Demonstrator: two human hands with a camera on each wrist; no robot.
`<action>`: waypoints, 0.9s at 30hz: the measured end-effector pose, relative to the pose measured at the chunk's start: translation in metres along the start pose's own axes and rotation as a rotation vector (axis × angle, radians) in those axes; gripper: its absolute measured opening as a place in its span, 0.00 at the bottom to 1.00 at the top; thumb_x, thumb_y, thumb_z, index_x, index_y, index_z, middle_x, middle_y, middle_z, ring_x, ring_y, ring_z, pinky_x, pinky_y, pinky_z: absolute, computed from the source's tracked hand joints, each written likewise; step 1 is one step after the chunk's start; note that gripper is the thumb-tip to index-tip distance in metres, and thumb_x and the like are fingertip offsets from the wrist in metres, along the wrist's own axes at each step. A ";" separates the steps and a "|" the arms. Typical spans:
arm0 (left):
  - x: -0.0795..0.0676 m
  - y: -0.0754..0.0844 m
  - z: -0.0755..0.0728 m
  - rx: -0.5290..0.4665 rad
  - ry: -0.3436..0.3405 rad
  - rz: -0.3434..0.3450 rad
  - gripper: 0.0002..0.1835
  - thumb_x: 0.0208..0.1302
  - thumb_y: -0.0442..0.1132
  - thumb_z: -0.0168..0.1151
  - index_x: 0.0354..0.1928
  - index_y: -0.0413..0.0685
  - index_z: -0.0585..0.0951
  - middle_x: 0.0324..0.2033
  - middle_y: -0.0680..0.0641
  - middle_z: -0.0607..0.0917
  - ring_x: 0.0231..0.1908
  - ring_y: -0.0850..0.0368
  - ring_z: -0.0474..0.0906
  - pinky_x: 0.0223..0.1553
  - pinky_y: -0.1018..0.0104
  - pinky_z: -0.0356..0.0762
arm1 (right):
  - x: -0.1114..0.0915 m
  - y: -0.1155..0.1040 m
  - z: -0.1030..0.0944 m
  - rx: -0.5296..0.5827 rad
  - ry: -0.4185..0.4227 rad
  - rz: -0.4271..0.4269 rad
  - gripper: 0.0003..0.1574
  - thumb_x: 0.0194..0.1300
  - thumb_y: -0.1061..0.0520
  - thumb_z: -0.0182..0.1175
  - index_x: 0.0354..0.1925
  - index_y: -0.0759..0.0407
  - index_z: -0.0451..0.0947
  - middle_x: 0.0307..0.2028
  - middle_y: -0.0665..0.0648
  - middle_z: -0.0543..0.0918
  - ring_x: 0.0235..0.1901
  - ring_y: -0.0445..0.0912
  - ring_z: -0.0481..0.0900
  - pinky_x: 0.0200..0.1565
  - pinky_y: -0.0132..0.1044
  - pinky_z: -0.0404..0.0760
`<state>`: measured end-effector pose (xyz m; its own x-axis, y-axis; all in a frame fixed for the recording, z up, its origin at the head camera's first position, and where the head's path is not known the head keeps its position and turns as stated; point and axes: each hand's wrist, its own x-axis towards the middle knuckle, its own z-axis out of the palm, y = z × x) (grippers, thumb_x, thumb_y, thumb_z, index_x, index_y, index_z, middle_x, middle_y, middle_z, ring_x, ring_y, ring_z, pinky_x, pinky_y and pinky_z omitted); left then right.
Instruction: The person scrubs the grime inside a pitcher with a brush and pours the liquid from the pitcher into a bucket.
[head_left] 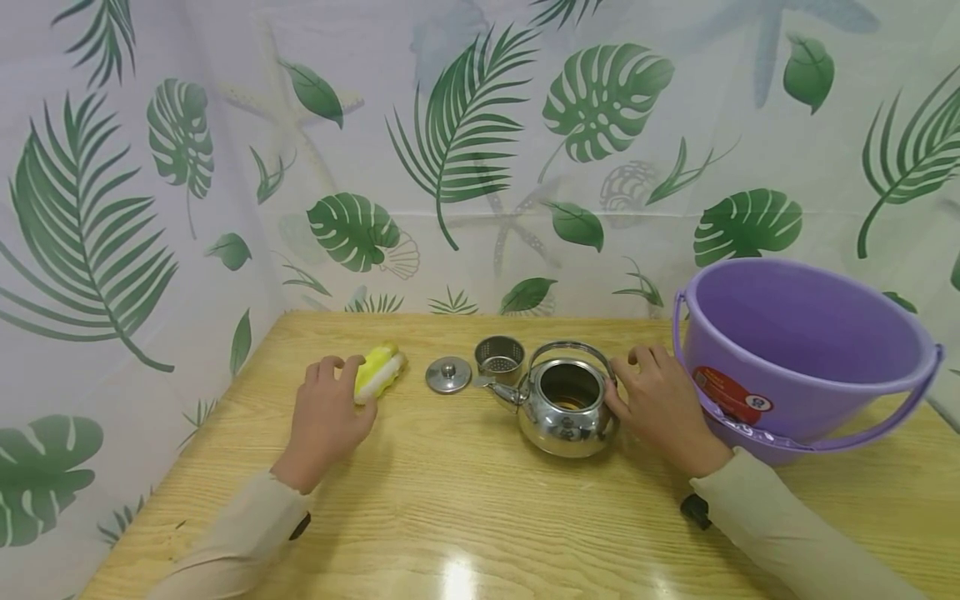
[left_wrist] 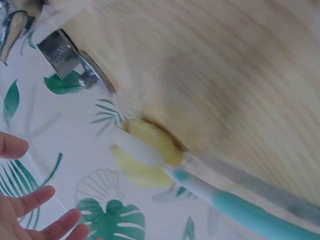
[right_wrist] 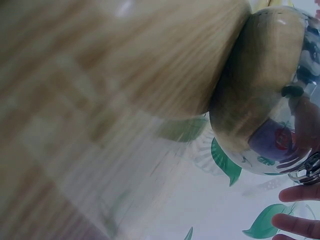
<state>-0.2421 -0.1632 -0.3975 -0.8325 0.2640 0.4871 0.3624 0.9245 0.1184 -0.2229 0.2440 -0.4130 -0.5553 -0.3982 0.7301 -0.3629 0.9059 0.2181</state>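
My left hand hovers by a yellow sponge at the left of the table, fingers spread and loosely bent. In the left wrist view a slim white-and-turquoise handled tool lies against the sponge; my fingers show apart from both. My right hand is at the right side of a shiny steel kettle, thumb and forefinger right by the base of its raised handle. The right wrist view has those fingers nearly straight below the kettle's side. The kettle is lidless, its spout pointing left.
A steel lid with a knob and a perforated steel strainer sit between sponge and kettle. A large purple bucket with a red label stands close beside my right hand. Behind the wooden table hangs a leaf-patterned sheet.
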 end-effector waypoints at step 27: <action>0.014 0.094 0.014 -0.217 -0.057 0.145 0.29 0.57 0.43 0.64 0.59 0.44 0.68 0.49 0.38 0.73 0.48 0.43 0.73 0.43 0.54 0.77 | 0.000 -0.001 -0.001 0.013 -0.004 0.006 0.14 0.53 0.55 0.55 0.33 0.66 0.78 0.27 0.65 0.75 0.29 0.58 0.71 0.30 0.47 0.73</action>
<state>-0.2256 -0.0685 -0.3912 -0.7853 0.4100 0.4638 0.5558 0.7970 0.2365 -0.2222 0.2435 -0.4128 -0.5604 -0.3932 0.7289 -0.3694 0.9064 0.2050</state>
